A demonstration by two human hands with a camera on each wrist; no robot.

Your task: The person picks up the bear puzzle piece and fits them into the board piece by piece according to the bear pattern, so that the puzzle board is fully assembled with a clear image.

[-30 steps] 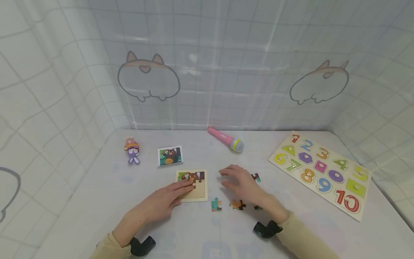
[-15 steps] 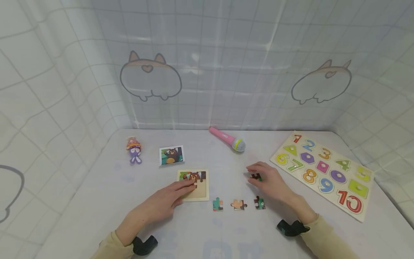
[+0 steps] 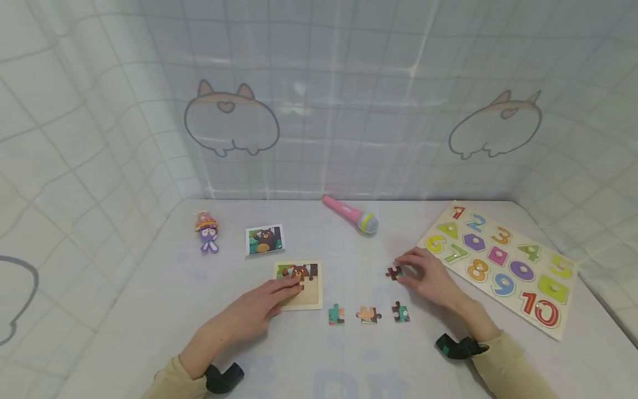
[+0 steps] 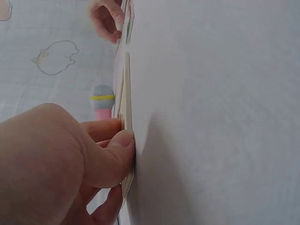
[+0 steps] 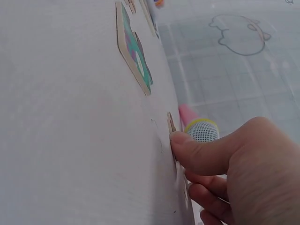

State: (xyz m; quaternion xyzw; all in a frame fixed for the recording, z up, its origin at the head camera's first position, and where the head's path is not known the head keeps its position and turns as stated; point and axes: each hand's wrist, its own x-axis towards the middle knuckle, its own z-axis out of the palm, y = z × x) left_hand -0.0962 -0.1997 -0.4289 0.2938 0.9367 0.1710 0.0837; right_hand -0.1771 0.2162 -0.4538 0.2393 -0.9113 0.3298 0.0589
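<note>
My left hand [image 3: 249, 310] lies across the wooden puzzle tray [image 3: 313, 299], straight fingers over its left half and the thumb [image 4: 123, 140] against its near edge. Bear-picture pieces fill the tray's far part; bare wood shows nearer me. Further right, my right hand [image 3: 432, 280] pinches a dark brown puzzle piece [image 3: 392, 272] with some green between thumb and forefinger, low at the table. Along the near side lie a teal piece [image 3: 335, 316], an orange-tan piece [image 3: 369, 315] and a green-and-brown piece [image 3: 401, 313] in a row.
Behind the tray lies a bear picture card [image 3: 265, 240], with a small purple doll [image 3: 206, 235] to its left. A pink toy microphone [image 3: 350, 214] lies at the back. A number-and-shape board [image 3: 490, 260] stretches along the right, just beyond my right hand.
My right hand has moved right from beside the tray, over the loose pieces, to the dark brown piece and now pinches it. The left hand stays on the tray.
</note>
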